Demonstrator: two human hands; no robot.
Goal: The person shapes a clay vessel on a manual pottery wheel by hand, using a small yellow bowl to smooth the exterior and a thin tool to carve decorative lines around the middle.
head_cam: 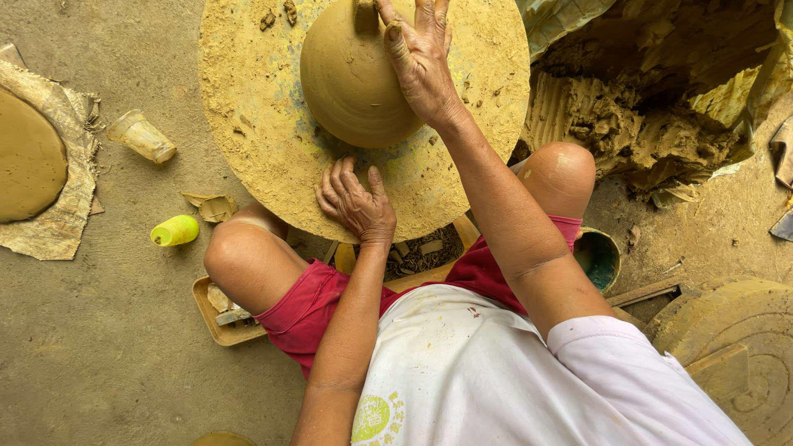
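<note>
A domed mound of brown clay (351, 78) sits in the middle of a round, clay-crusted potter's wheel (256, 140). My right hand (421, 58) lies flat against the right side of the mound, fingers spread and reaching toward its top. Resting on the wheel's near rim, just below the mound, is my left hand (355, 202), fingers curled slightly and holding nothing. My bare knees flank the wheel on both sides.
A large heap of raw clay (652, 116) on plastic sheeting lies at the right. A flat clay disc on cloth (29, 161) is at the far left. A clear plastic cup (142, 136), a yellow bottle (175, 230), a tool tray (221, 318) and a water bowl (599, 258) surround me.
</note>
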